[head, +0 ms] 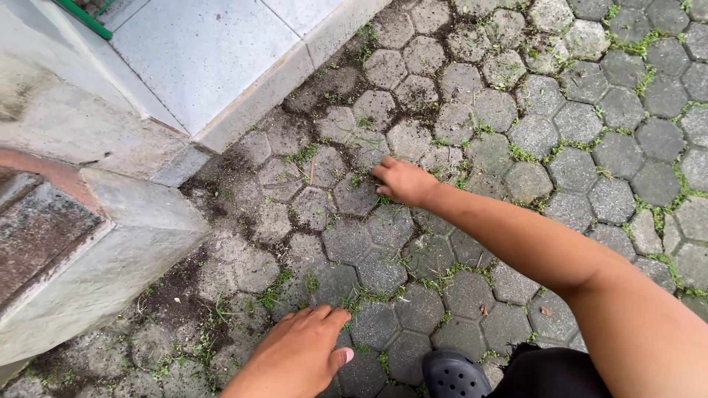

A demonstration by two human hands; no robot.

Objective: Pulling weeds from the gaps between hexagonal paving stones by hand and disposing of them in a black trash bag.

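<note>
My right hand [402, 181] reaches out across the hexagonal grey paving stones [531, 133], its fingers curled down at a joint where small weeds [363, 178] grow. I cannot tell whether it grips any of them. My left hand [299, 354] rests flat near the bottom edge, fingers spread on a paver beside tufts of grass [361, 298]. It holds nothing.
A concrete step or curb [110, 250] rises at the left, with pale floor tiles [199, 51] and a raised edge behind it. Dark soil lies between the stones near the curb. My dark clog shoe [453, 374] shows at the bottom. Green weeds line joints at the right.
</note>
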